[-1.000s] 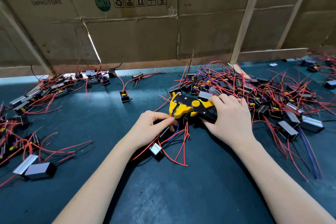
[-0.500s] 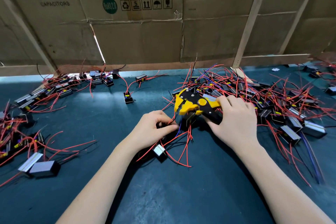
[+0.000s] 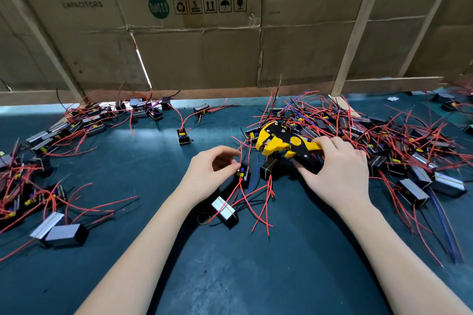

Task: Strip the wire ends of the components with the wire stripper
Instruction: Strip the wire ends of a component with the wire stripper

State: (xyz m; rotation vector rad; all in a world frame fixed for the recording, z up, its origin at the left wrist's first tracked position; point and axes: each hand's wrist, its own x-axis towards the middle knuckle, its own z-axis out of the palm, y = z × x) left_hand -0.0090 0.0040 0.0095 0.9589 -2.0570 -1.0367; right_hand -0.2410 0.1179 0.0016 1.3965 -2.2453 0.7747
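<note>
My right hand (image 3: 335,176) grips the handles of the yellow and black wire stripper (image 3: 281,143), whose jaws point left just above the green mat. A black component (image 3: 267,169) sits right under the jaws, its red wires trailing toward me. My left hand (image 3: 210,174) is a little left of the jaws, blurred, with its fingers curled. Its thumb and fingers hold a small black component (image 3: 244,174) with red and blue wires. A silver-faced component (image 3: 224,208) lies just in front of that hand.
A big tangle of components with red wires (image 3: 389,146) fills the right side. More lie at the back left (image 3: 84,123) and front left (image 3: 64,233). One lone component (image 3: 183,137) sits mid-mat. A rubber band (image 3: 203,217) lies near my wrist. A cardboard wall (image 3: 204,54) closes the back.
My left hand has drawn back left from the stripper's jaws, and a small component has come apart from the bundle. The stripper has stayed about where it was.
</note>
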